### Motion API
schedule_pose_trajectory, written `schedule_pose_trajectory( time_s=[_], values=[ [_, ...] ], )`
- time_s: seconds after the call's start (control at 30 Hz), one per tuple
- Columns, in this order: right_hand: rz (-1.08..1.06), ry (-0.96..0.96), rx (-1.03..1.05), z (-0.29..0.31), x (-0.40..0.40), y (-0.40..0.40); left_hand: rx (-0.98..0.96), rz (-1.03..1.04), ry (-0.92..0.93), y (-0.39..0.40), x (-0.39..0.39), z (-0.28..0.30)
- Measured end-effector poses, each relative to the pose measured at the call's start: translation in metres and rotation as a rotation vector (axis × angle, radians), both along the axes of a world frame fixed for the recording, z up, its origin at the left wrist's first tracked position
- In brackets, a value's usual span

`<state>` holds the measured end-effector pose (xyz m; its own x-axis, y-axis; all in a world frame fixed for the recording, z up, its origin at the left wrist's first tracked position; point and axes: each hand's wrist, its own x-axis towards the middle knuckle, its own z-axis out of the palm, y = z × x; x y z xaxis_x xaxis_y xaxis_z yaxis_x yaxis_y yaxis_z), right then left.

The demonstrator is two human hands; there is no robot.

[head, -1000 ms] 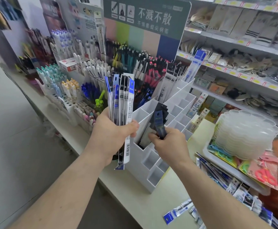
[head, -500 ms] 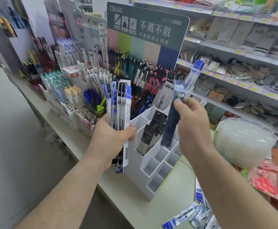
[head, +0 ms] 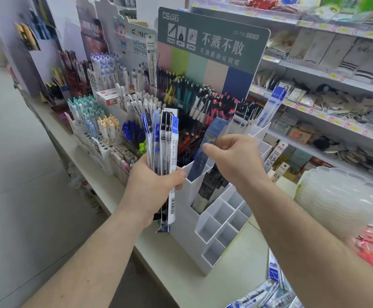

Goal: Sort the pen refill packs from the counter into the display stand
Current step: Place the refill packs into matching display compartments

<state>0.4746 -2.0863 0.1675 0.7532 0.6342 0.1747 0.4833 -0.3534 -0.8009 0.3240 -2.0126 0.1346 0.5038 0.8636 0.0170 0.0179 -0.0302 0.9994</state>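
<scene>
My left hand point(head: 153, 188) grips an upright bundle of several pen refill packs point(head: 164, 150), blue and white with black refills, just left of the white display stand point(head: 220, 223). My right hand point(head: 234, 158) pinches one dark blue refill pack point(head: 200, 158), tilted, its lower end over the stand's upper left compartment. Dark packs point(head: 210, 190) stand in the compartment beside it. More refill packs point(head: 261, 296) lie loose on the counter point(head: 245, 258) at the lower right.
Pen racks point(head: 105, 127) fill the counter behind and left of the stand, under a green sign board point(head: 212, 38). A stack of translucent trays point(head: 338, 198) sits to the right. Shelves of goods point(head: 327, 90) run behind. The floor lies to the left.
My right hand lifted a dark pack from the stand, raised it, then carried it left and down toward the upper left compartment. My left hand kept its bundle steady.
</scene>
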Motion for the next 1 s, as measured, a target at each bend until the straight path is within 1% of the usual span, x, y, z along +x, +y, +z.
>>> schedule_pose_trajectory(
  time_s=[0.03,0.13,0.2,0.23,0.33,0.4,0.47,0.57,0.63,0.8,0.9,0.93,1.0],
  values=[
    [-0.002,-0.027,-0.060,-0.003,0.001,0.002,0.000,0.002,0.002,0.000,0.000,0.000],
    [0.021,-0.155,-0.341,-0.001,-0.003,0.003,0.012,0.001,0.003,-0.002,0.000,0.001],
    [0.055,-0.137,-0.405,-0.001,0.000,0.001,0.016,-0.002,0.009,-0.003,0.001,0.000],
    [0.068,-0.091,-0.375,-0.001,0.004,0.000,0.017,-0.003,0.014,-0.003,0.002,0.000],
    [0.058,0.096,-0.158,0.006,0.016,-0.005,0.021,0.004,0.025,-0.002,0.002,-0.003],
    [0.114,0.216,-0.077,0.011,0.019,-0.013,0.027,-0.001,0.026,-0.002,0.002,-0.003],
    [0.170,0.241,-0.028,0.009,0.021,-0.025,0.039,-0.018,0.019,-0.002,0.001,-0.003],
    [0.133,0.152,0.037,-0.005,0.020,-0.038,0.042,-0.033,0.006,-0.003,-0.001,-0.004],
    [0.086,0.078,0.013,-0.014,0.020,-0.038,0.038,-0.035,0.003,-0.004,0.000,-0.005],
    [0.178,-0.064,-0.065,-0.023,0.016,-0.032,0.033,-0.047,-0.025,-0.011,0.005,-0.001],
    [0.175,-0.144,-0.010,-0.029,0.015,-0.035,0.037,-0.043,-0.023,-0.010,0.006,0.000],
    [0.155,-0.231,0.032,-0.032,0.015,-0.037,0.036,-0.043,-0.022,-0.010,0.006,0.000],
    [0.128,-0.485,0.110,-0.038,0.016,-0.038,0.044,-0.045,-0.021,-0.012,0.006,0.000]
  ],
)
